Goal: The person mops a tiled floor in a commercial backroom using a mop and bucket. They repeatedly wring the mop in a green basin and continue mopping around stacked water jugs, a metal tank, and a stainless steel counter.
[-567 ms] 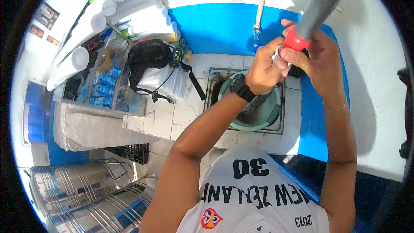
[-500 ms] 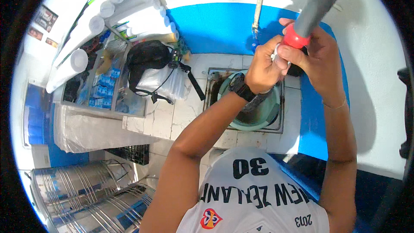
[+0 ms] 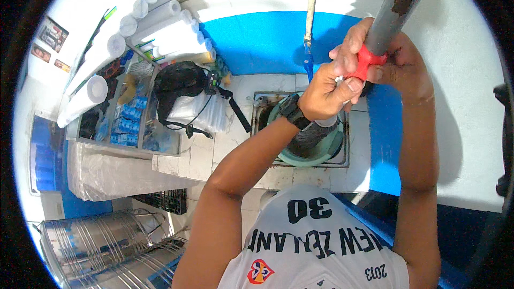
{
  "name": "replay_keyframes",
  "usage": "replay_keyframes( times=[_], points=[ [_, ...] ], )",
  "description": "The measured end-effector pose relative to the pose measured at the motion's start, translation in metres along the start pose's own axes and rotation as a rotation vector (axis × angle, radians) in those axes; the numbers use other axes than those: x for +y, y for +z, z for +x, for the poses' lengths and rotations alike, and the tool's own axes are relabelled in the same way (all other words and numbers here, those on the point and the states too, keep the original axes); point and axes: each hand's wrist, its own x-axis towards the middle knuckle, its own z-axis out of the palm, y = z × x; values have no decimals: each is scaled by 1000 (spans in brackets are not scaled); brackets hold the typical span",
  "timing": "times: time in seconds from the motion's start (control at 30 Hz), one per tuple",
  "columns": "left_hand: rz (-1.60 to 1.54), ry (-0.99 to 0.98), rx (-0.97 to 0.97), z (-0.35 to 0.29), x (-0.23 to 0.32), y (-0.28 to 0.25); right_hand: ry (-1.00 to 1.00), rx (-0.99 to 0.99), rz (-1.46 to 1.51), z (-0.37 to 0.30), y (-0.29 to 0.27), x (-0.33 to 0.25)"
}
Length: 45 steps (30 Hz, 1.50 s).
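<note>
Both my hands grip a mop at the upper right. Its grey pole, with a rust-brown patch, rises out past the top edge. My left hand, with a black watch at the wrist, is closed round the shaft just below the red collar. My right hand is closed on the collar from the other side; some of its fingers are hidden behind the pole. Below my left wrist, the dark grey mop head hangs down into a green basin, partly hidden by my forearm.
The basin stands in a metal-framed square recess in the tiles. A black bag lies left of it, before a glass display case and stacked white rolls. A pipe with a blue tap runs down the wall. Ribbed steel cylinders lie lower left.
The mop's collar has turned and its rusty patch has come into sight. Both hands have shifted slightly downward with it. More of the mop head shows below my left hand.
</note>
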Motion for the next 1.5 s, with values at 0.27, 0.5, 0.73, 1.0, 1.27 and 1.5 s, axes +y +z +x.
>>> replay_keyframes(
  times=[0.27,0.5,0.73,1.0,1.27,1.5],
  points=[
    [409,19,216,-8,-4,11,14,926,-870,-2,75,6],
    [182,-76,-30,0,5,2,-147,245,-106,-11,20,2],
    [201,-109,57,18,17,7,-141,460,-274,-4,25,-18],
    [315,109,116,-3,2,11,-184,791,-485,-19,66,5],
    [-50,-278,-301,13,10,14,-166,-81,387,16,17,1],
    [486,43,145,-10,-12,27,-146,944,-188,-2,56,18]
  ],
)
